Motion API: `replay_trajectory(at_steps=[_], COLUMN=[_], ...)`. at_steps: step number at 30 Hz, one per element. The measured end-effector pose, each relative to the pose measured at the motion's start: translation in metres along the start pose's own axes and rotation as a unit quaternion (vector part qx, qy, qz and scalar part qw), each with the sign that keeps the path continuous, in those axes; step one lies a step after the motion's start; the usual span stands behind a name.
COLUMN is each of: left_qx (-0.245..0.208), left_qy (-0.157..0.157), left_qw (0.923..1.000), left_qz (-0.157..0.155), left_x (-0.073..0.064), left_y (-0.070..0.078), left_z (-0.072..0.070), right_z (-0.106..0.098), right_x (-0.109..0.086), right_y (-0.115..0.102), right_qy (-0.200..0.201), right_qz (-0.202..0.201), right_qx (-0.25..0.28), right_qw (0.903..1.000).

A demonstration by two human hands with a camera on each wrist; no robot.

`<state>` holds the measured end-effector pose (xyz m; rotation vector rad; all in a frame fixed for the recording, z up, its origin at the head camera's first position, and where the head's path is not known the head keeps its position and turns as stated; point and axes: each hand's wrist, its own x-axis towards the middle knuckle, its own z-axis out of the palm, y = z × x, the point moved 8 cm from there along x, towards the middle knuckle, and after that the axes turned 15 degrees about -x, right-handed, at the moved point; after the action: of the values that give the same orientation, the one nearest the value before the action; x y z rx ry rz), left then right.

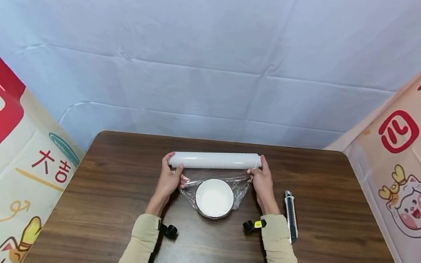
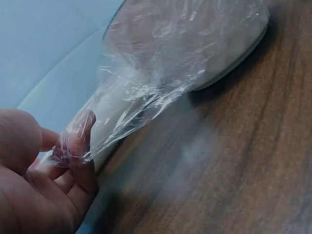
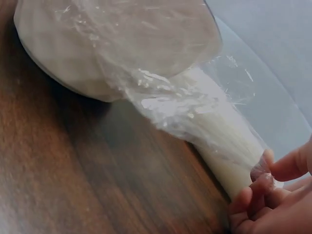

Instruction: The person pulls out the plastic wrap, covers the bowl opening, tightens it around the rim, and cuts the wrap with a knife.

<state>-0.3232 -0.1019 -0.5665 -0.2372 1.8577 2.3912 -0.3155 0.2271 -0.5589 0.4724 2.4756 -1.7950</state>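
Observation:
A white roll of cling film (image 1: pixel 215 160) lies crosswise just beyond a round white bowl (image 1: pixel 214 198) with a dark rim. Clear film (image 1: pixel 242 188) stretches from the roll side over the bowl and bunches in creases at both sides. My left hand (image 1: pixel 168 182) grips the roll's left end, and its fingers pinch a gathered edge of the film (image 2: pixel 131 97) in the left wrist view. At the roll's right end, my right hand (image 1: pixel 264 185) holds on with its fingers, pinching the opposite film edge (image 3: pixel 161 109) in the right wrist view.
On the brown wooden table (image 1: pixel 339 235), a utility knife (image 1: pixel 291 216) lies right of my right forearm. Behind the table hangs a pale cloth (image 1: pixel 211 61). Printed banners (image 1: pixel 418 174) stand along both sides.

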Motion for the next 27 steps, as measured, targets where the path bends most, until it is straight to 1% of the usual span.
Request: replay_trajectory(at_steps=[6, 8, 11, 13, 16, 19, 21, 22, 24, 27], left_qx=[-0.021, -0.026, -0.021, -0.014, -0.012, -0.012, -0.007, -0.006, -0.01, -0.019], left_qy=[-0.01, -0.018, -0.031, -0.041, -0.061, -0.072, -0.074, -0.073, -0.07, -0.068], left_qw=[0.9997, 0.9995, 0.9993, 0.9991, 0.9981, 0.9973, 0.9971, 0.9971, 0.9972, 0.9968], left_qz=[0.002, 0.006, 0.004, 0.001, -0.004, -0.011, -0.015, -0.018, -0.027, -0.036], left_x=[-0.002, -0.001, -0.001, 0.001, 0.003, 0.004, 0.005, 0.005, 0.006, 0.008], left_y=[-0.001, -0.001, -0.001, -0.001, 0.0, 0.001, 0.002, 0.003, 0.002, 0.002], left_z=[-0.002, -0.003, -0.005, -0.005, -0.004, -0.003, -0.003, -0.003, -0.003, -0.002], right_z=[0.002, 0.001, -0.003, -0.009, -0.028, -0.055, -0.075, -0.084, -0.103, -0.125], right_x=[-0.002, -0.003, -0.004, -0.006, -0.012, -0.024, -0.036, -0.042, -0.056, -0.074], right_y=[0.003, 0.004, 0.005, 0.004, 0.0, -0.006, -0.01, -0.012, -0.014, -0.009], right_qy=[-0.008, -0.008, -0.017, -0.02, 0.005, 0.046, 0.064, 0.071, 0.087, 0.095], right_qz=[0.005, 0.006, 0.007, 0.009, 0.009, 0.004, -0.009, -0.015, -0.023, -0.025], right_qx=[0.042, 0.044, 0.036, 0.025, 0.003, -0.039, -0.087, -0.118, -0.185, -0.276], right_qw=[0.9991, 0.999, 0.9992, 0.9995, 0.9999, 0.9982, 0.9941, 0.9904, 0.9786, 0.9562])
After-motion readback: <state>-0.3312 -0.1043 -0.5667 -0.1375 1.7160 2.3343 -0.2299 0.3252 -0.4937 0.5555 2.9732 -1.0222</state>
